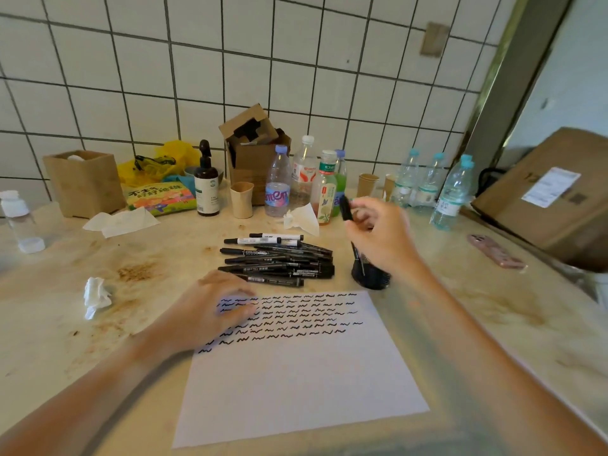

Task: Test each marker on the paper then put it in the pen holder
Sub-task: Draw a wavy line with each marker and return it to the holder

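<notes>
A white sheet of paper (296,383) lies in front of me, its upper part covered with rows of black squiggles. My left hand (214,304) rests flat on the paper's top left corner. Behind the paper lies a pile of several black markers (279,258). My right hand (378,235) holds a black marker (346,209) upright, just above the dark pen holder (370,274), which stands right of the pile and is partly hidden by that hand.
Several plastic bottles (278,182), paper cups (241,199) and cardboard boxes (253,149) line the tiled wall. A crumpled tissue (95,296) lies at the left, a phone (496,251) at the right beside a large carton (552,192).
</notes>
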